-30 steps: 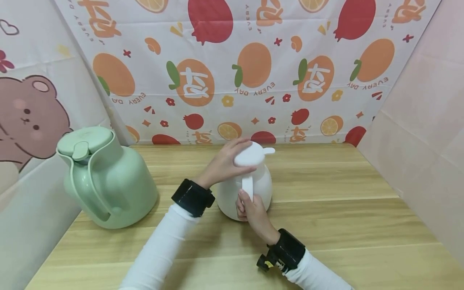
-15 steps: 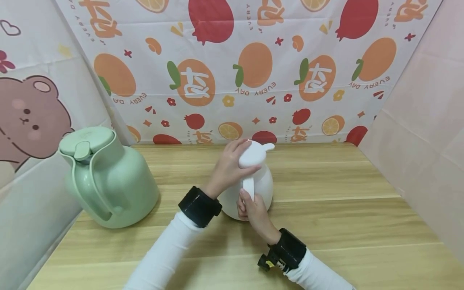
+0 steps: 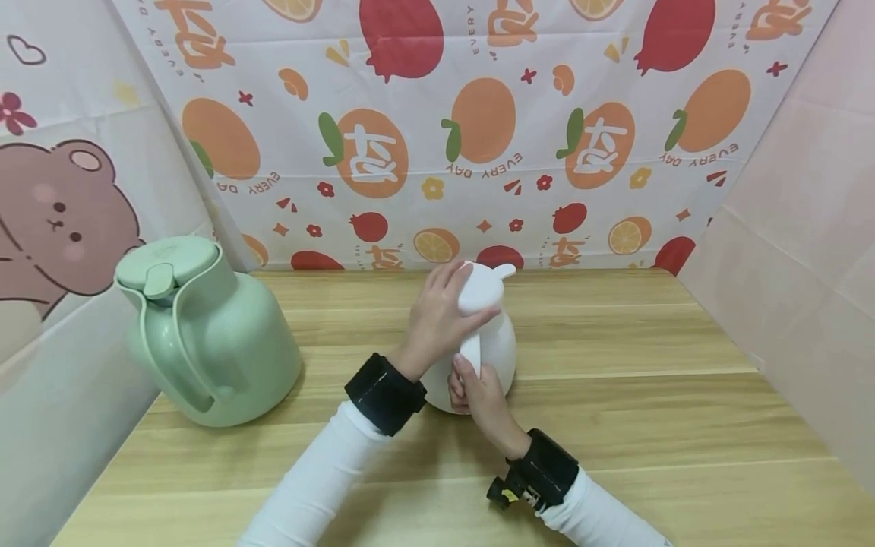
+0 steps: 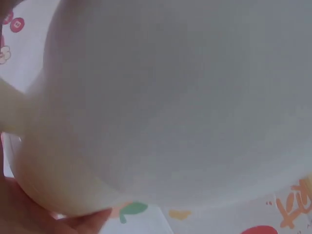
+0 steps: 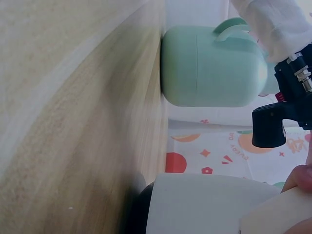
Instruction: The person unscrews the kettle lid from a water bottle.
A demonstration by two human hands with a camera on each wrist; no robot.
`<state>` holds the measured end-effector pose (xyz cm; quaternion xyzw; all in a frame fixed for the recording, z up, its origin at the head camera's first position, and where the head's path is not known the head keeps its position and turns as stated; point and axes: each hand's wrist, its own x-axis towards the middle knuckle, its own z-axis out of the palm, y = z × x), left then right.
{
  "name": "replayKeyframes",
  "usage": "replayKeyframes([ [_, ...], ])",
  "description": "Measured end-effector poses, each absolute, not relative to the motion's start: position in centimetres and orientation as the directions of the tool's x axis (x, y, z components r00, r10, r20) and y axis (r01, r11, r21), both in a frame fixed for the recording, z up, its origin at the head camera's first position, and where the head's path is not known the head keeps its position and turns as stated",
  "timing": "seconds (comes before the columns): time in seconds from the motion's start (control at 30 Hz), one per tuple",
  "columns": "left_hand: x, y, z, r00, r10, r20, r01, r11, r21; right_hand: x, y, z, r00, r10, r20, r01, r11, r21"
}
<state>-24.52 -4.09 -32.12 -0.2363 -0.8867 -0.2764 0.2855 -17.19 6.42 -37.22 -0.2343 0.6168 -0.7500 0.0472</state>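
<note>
A white jug (image 3: 503, 351) stands on the wooden table in front of me, its base down on the tabletop. My left hand (image 3: 437, 315) grips its white lid (image 3: 481, 287), thumb on the near side and fingers over the far left. A small tab on the lid points to the upper right. My right hand (image 3: 484, 399) holds the jug's upright handle (image 3: 471, 351) with curled fingers. In the left wrist view the jug's body (image 4: 180, 102) fills most of the picture. The right wrist view shows part of the jug (image 5: 200, 204) beside the tabletop.
A larger green jug (image 3: 232, 349), its lid on, stands at the left of the table (image 3: 649, 410). Fruit-printed cloth (image 3: 547, 45) hangs behind the table, with pale cloth at either side. Black camera straps (image 3: 386, 393) sit on both wrists.
The left hand has turned the lid a little: its tab has swung from pointing right to the upper right. The left forearm has shifted slightly right. The right hand keeps its hold on the handle.
</note>
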Motion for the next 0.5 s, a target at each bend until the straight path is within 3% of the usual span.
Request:
replayKeyframes([
  [0.27, -25.3, -5.3, -32.0, -0.680, 0.349, 0.645, 0.665, 0.664, 0.343, -18.1, 6.5, -38.8, -0.872, -0.367, 0.324, -0.245, -0.246, -0.938],
  [0.5, -26.9, -7.2, -32.3, -0.543, 0.526, 0.655, 0.835, 0.425, 0.351, -18.5, 6.4, -39.8, -0.873, -0.349, 0.339, -0.261, -0.252, -0.932],
])
